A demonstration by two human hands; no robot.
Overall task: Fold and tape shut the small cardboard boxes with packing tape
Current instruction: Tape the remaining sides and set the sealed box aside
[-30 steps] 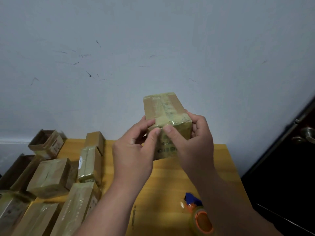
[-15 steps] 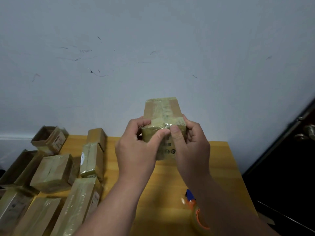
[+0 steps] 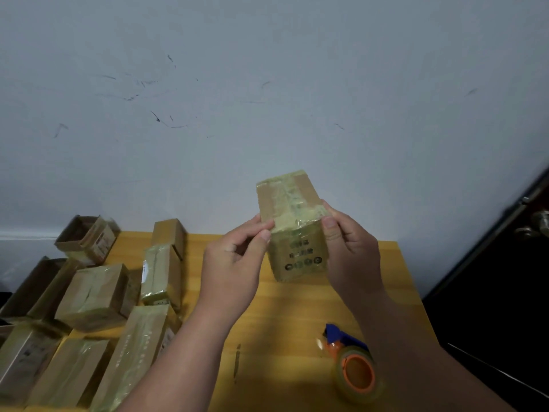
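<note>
**Taped box held up over the desk's far edge**

A pale grey wall (image 3: 267, 99), scuffed with dark marks, fills most of the view; a dark door (image 3: 505, 278) with a metal handle stands at the right. Below it lies the yellow wooden desk (image 3: 285, 316). Taped boxes (image 3: 95, 295) crowd its left side, some cut off by the frame edge, and an open carton (image 3: 86, 237) sits at the far left corner. Near the desk's near right corner rests a tape roll (image 3: 356, 373) with an orange core, partly hidden behind the right forearm. The small cardboard box (image 3: 294, 227) is held in the air above the far edge, glossy tape wrapped over its top; its printed marks are too blurred to read. The left hand (image 3: 234, 263) pinches its left edge and the right hand (image 3: 353, 251) grips its right side.
</note>
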